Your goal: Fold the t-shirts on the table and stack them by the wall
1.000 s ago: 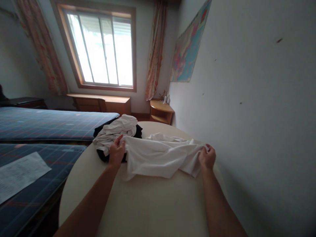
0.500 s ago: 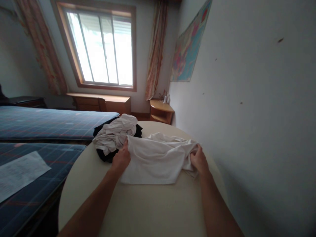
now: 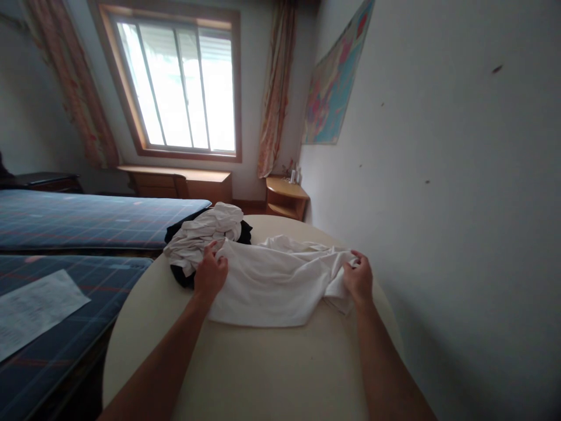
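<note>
Fingers and thumb of the person's left hand are curled in, nearly together, pinching the upper left corner of a piece of soft, plain white cloth. At the other end, the right hand is likewise mostly closed, its thumb and forefinger on the cloth's right edge (the exact fingertip contact is too blurred to tell). Between the two hands the white cloth spreads sideways, with shallow creases across its middle and a fairly straight lower edge toward the person; its far part lies bunched behind. It is on a round, cream-coloured counter, toward the far side.

Just beyond the left hand, at the counter's far left, sits a crumpled heap of off-white fabric, lying on top of some black fabric that shows around it. Left of the counter stand two beds with blue plaid mattresses, and a printed white sheet of paper rests on the nearer one. Farther off are a small wooden corner shelf, a low wooden desk under a bright window, patterned orange curtains and a colourful map on the right wall.
</note>
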A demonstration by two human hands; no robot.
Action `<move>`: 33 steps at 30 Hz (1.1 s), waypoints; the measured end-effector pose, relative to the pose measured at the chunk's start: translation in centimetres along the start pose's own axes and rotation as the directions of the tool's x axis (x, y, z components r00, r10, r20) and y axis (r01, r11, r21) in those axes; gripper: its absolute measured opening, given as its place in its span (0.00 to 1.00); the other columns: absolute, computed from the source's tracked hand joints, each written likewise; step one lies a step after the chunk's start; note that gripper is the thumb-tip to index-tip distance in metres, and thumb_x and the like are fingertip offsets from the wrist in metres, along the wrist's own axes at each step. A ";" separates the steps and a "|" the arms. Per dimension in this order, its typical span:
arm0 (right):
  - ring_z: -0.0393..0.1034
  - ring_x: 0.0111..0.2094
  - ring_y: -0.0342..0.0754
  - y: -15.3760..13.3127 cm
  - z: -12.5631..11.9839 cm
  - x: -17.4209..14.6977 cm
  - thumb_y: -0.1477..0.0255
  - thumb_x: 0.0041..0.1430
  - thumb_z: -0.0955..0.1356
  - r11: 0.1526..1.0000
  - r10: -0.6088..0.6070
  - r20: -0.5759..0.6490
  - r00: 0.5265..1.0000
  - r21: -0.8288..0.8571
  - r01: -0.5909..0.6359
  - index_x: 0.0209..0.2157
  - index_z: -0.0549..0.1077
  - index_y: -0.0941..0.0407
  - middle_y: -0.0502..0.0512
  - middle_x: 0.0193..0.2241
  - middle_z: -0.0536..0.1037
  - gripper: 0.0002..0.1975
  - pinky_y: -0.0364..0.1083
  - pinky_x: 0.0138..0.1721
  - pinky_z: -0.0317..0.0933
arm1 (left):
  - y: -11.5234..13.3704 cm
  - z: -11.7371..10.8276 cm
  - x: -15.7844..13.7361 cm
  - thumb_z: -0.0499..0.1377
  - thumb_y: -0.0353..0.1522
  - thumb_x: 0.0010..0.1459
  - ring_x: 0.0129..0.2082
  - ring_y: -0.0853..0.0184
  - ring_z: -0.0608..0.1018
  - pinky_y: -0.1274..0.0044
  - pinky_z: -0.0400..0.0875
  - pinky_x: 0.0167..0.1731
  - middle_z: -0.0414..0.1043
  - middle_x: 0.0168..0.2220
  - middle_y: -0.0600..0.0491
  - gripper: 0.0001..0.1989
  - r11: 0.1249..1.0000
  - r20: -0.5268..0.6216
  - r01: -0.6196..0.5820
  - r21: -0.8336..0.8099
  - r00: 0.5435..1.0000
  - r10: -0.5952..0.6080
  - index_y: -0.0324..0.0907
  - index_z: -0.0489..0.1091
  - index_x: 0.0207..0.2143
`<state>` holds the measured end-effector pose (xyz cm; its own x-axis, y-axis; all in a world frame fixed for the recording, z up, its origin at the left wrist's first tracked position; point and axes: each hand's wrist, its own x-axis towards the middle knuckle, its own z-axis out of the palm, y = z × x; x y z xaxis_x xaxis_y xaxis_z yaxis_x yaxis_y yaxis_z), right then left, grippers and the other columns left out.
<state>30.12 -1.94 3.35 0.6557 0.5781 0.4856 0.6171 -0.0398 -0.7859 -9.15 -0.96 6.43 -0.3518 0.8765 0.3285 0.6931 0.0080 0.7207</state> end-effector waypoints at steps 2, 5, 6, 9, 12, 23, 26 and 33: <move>0.72 0.39 0.55 0.0 -0.8 0.5 0.71 0.46 0.63 0.999 0.010 -0.112 0.994 0.042 -0.005 0.48 0.75 0.62 0.64 0.42 0.78 0.26 0.52 0.47 0.66 | -0.4 -0.3 0.4 0.53 0.28 0.59 0.45 0.54 0.80 0.67 0.71 0.47 0.76 0.48 0.43 0.26 1.000 -0.054 -0.003 -0.011 0.999 0.002 0.42 0.60 0.61; 0.72 0.38 0.55 0.6 -1.7 1.1 0.72 0.44 0.62 0.996 0.068 -0.271 0.960 0.066 -0.052 0.46 0.77 0.63 0.65 0.40 0.78 0.27 0.52 0.46 0.66 | -1.1 -0.6 1.0 0.53 0.27 0.60 0.46 0.54 0.79 0.67 0.71 0.47 0.76 0.48 0.43 0.23 1.000 -0.099 0.014 -0.002 0.995 -0.014 0.43 0.63 0.58; 0.72 0.39 0.56 0.9 -1.8 1.3 0.73 0.43 0.62 0.995 0.092 -0.302 0.949 0.073 -0.073 0.46 0.77 0.64 0.66 0.40 0.79 0.27 0.52 0.47 0.66 | -1.4 -0.6 1.2 0.53 0.27 0.60 0.46 0.53 0.79 0.67 0.70 0.46 0.76 0.48 0.42 0.22 1.000 -0.098 0.019 0.008 0.995 -0.018 0.43 0.64 0.58; 0.73 0.42 0.57 2.0 -1.4 1.7 0.72 0.44 0.62 0.987 0.148 -0.306 0.941 0.102 -0.122 0.47 0.77 0.64 0.66 0.43 0.79 0.28 0.54 0.50 0.66 | -2.1 -0.3 1.4 0.52 0.27 0.61 0.45 0.53 0.79 0.65 0.70 0.46 0.76 0.48 0.43 0.21 0.999 -0.079 0.027 0.041 0.997 -0.023 0.43 0.66 0.56; 0.72 0.48 0.60 2.6 -0.4 1.7 0.68 0.47 0.64 0.984 0.160 -0.197 0.967 0.111 -0.141 0.52 0.73 0.66 0.70 0.49 0.77 0.30 0.56 0.53 0.64 | -2.3 0.4 1.3 0.52 0.27 0.60 0.48 0.52 0.78 0.63 0.70 0.48 0.74 0.51 0.41 0.20 0.997 -0.114 -0.046 0.064 0.992 0.053 0.41 0.66 0.55; 0.42 0.70 0.63 2.5 2.6 -0.3 0.69 0.48 0.66 0.987 -0.130 0.248 0.960 -0.057 0.149 0.62 0.63 0.64 0.68 0.69 0.48 0.38 0.58 0.68 0.43 | 2.5 2.6 -6.0 0.60 0.35 0.61 0.43 0.64 0.77 0.74 0.70 0.46 0.76 0.43 0.54 0.09 0.586 0.501 -0.743 -0.324 0.391 0.772 0.46 0.71 0.45; 0.44 0.69 0.62 2.6 3.0 -0.8 0.68 0.49 0.67 0.982 -0.095 0.368 0.925 -0.118 0.148 0.62 0.65 0.62 0.67 0.70 0.47 0.37 0.56 0.68 0.44 | 2.6 3.5 -7.5 0.65 0.35 0.56 0.48 0.61 0.75 0.73 0.69 0.49 0.74 0.49 0.52 0.18 0.565 0.591 -0.743 -0.358 0.288 0.753 0.47 0.71 0.49; 0.37 0.70 0.65 1.8 5.4 -3.1 0.64 0.58 0.67 0.873 -0.127 0.526 0.841 -0.343 0.346 0.68 0.56 0.58 0.65 0.71 0.43 0.38 0.58 0.68 0.43 | 1.3 5.6 -7.3 0.58 0.33 0.64 0.57 0.58 0.70 0.67 0.64 0.59 0.70 0.57 0.49 0.15 0.620 0.560 -0.752 -0.222 0.422 0.713 0.46 0.72 0.53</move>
<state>26.88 0.57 -1.64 0.2446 0.9199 0.3066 0.9149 -0.1143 -0.3871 -2.16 -4.66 1.53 0.6979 0.6453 0.3107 0.5547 -0.7614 0.3355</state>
